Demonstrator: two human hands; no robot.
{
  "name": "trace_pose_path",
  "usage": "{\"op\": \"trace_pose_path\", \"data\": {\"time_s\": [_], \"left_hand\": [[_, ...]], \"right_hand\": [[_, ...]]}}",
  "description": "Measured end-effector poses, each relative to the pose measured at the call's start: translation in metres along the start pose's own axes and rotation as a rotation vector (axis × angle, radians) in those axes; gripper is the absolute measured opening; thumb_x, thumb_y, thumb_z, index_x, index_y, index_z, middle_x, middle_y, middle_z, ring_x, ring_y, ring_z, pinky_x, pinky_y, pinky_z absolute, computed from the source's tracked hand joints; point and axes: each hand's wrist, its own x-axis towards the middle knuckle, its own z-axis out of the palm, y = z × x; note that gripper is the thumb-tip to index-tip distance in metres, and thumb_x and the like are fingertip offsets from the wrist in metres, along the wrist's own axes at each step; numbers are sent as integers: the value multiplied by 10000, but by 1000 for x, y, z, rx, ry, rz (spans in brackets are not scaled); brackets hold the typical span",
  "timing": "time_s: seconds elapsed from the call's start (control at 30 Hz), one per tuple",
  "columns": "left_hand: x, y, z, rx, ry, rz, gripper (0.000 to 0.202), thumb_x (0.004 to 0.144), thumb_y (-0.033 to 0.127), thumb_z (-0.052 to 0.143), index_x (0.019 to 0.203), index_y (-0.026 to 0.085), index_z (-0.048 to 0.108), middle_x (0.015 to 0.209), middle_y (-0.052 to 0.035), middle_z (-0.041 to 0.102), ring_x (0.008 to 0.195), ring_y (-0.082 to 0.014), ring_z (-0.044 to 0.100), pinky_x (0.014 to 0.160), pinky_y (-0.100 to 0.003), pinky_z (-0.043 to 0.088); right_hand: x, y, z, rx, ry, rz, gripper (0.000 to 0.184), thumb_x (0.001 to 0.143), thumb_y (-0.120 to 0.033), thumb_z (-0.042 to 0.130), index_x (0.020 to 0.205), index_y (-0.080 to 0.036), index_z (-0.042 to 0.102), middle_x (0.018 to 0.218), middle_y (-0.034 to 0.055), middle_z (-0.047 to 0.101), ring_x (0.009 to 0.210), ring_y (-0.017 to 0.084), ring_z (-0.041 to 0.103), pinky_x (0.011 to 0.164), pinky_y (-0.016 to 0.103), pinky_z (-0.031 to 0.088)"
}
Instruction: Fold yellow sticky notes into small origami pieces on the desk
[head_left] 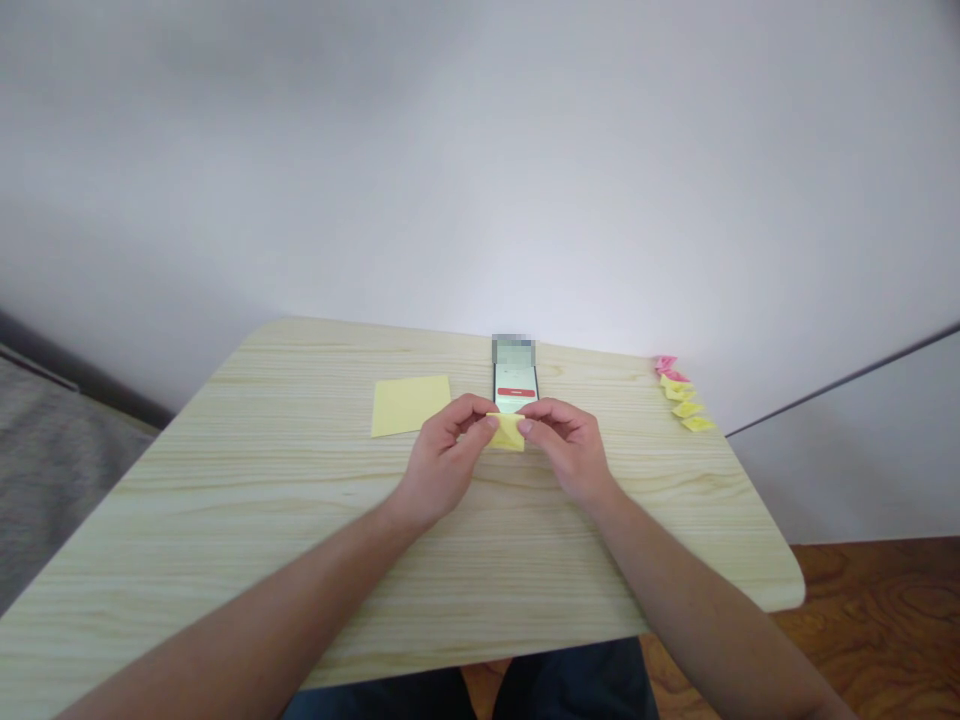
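Note:
Both my hands meet over the middle of a light wooden table (pixel 225 520). My left hand (pixel 442 455) and my right hand (pixel 570 445) pinch a small, partly folded yellow paper (pixel 508 432) between thumbs and fingertips, one hand on each side. The paper sits just above the tabletop. Right behind it lies a phone (pixel 516 385) with a lit screen and a red bar, its lower edge hidden by my fingers.
A yellow pad of square paper (pixel 411 404) lies left of my hands. Several small folded paper pieces, pink (pixel 667 368) and yellow (pixel 686 408), sit in a row near the table's far right edge. A white wall rises behind the table; wooden floor shows at the right.

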Motion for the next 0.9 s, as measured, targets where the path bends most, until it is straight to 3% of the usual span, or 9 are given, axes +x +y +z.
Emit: {"op": "trace_pose_path", "data": {"time_s": [0.2,0.4,0.57,0.9], "left_hand": [[0,1,0,-62,2,-14,150,916,337,608,884,202,665,808,-3,621,775,-165,547,729,-273,446],[1,2,1,-135,-54,-53,139,901,329,630,864,201,669,798,-3,615,758,-159,543,707,-270,441],[-1,1,2,-153,-58,-49,139,913,327,638,875,197,673,794,2,619,748,-147,539,696,-258,434],[-1,-4,1,14,-6,-5,151,930,338,619,905,199,673,800,-3,636,715,-139,538,666,-264,415]], "right_hand": [[-1,-5,-3,-59,-49,-66,121,868,-300,702,939,-236,777,901,26,756,843,189,674,802,342,530],[-3,-3,-1,-71,-7,-105,80,848,-260,716,902,-232,768,862,32,734,776,180,661,725,323,527],[-5,-3,-1,-81,27,-129,54,851,-242,714,858,-231,766,859,34,734,800,184,663,752,329,522],[-1,-6,-1,2,9,-5,94,837,-297,723,814,-216,764,747,8,709,705,163,627,690,309,505]]}}
